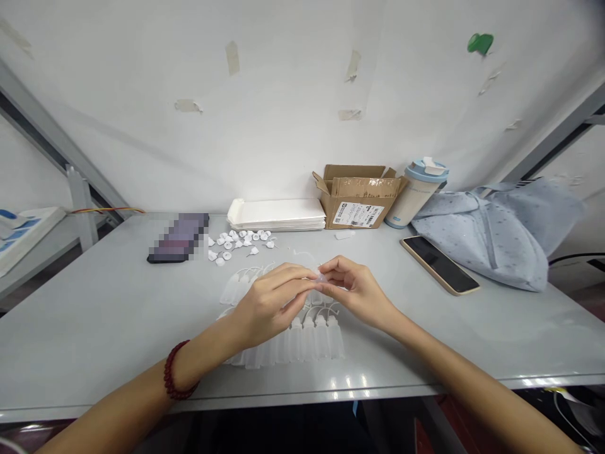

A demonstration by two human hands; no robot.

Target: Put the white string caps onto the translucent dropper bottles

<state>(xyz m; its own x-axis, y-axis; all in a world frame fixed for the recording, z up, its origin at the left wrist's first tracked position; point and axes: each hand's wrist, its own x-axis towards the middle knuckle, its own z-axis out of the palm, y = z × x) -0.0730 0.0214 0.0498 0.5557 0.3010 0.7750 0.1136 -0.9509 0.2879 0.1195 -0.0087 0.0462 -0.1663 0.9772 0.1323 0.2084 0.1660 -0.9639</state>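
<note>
My left hand [278,299] and my right hand [354,287] meet above the middle of the table, fingertips pinched around a small translucent plastic bottle [321,278]. Fingers cover most of it. Below and behind my hands, similar soft clear bottles [321,338] lie side by side in rows, with thin curved white tubes [326,309] at their tops. Part of the far row [230,289] shows beyond my left hand. Farther back is a loose scatter of small white caps [236,243], some with a thin tip.
A pixelated phone-like object [182,238] lies left of the caps. Along the wall stand a stack of white boxes [278,215], an open cardboard box [362,202] and a tumbler [416,192]. At right are a phone [439,265] and a pale blue cloth bag [491,236].
</note>
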